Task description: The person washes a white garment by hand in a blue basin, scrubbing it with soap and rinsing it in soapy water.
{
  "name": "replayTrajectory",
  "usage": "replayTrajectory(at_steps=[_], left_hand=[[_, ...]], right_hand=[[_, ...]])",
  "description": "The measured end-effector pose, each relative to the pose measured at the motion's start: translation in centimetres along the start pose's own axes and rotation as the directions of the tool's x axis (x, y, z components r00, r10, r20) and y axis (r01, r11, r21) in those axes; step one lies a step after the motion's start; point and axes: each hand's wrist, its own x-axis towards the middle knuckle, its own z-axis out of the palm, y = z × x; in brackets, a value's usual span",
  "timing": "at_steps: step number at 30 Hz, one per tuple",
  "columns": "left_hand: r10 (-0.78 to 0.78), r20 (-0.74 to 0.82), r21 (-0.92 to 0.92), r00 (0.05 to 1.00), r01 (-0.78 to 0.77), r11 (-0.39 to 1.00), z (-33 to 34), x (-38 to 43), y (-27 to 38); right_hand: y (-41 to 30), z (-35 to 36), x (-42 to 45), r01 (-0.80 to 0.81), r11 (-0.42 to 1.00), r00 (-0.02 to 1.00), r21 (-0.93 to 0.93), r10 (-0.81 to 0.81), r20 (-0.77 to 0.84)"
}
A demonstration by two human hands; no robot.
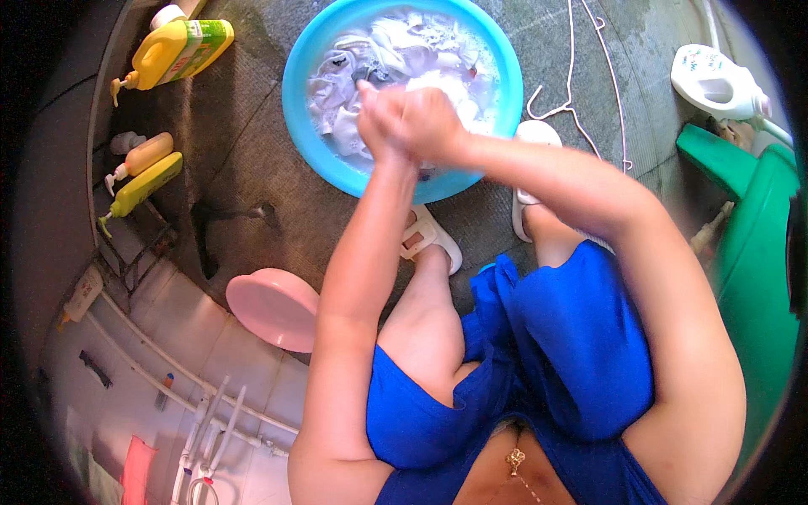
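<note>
A round blue plastic basin point(298, 126) stands on the floor in front of me, with white clothes point(404, 44) soaking in sudsy water. Both my hands are closed together above the near half of the basin. My left hand point(435, 120) comes in from the right and presses against my right hand point(383, 120). White foamy fabric point(448, 88) shows just behind the knuckles; whether the fingers grip part of it cannot be made out, as the hands are blurred. A darker grey patch of cloth point(375, 77) lies in the water near my right thumb.
Wire hangers point(570, 63) lie right of the basin, by my white slippers point(435, 237). A white detergent bottle point(716, 79) and a green plastic object point(757, 252) are at far right. Yellow pump bottles point(183, 53) stand left. A pink basin point(278, 309) is beside my right arm.
</note>
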Motion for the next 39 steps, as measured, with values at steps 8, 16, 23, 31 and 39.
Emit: replayTrajectory(at_steps=[8, 16, 23, 31, 39], left_hand=[[0.019, -0.001, -0.006, 1.000, -0.019, 1.000, 0.5, -0.4, 0.0], [-0.066, 0.060, 0.026, 0.996, 0.064, 0.998, 0.1, -0.3, 0.0], [-0.078, 0.133, 0.086, 0.988, 0.067, 0.994, -0.7, 0.5, -1.0], [0.059, 0.394, -0.132, 0.917, -0.007, 0.991, -4.6, 3.9, -4.0], [0.125, 0.602, -0.168, 0.789, -0.028, 0.985, -3.2, 3.0, -1.5]], right_hand=[[0.2, -0.1, -0.4, -0.071, 0.997, 0.997, 0.042, 0.069, 0.030], [-0.2, -0.1, -0.5, -0.080, 0.994, 0.996, 0.077, 0.078, 0.034], [2.0, 0.2, -0.1, -0.158, 0.987, 0.986, 0.032, 0.156, 0.067], [-0.2, 0.4, 0.6, -0.138, 0.990, 0.989, -0.010, 0.139, 0.054], [0.0, 0.4, -0.1, -0.122, 0.992, 0.992, 0.018, 0.121, 0.038]])
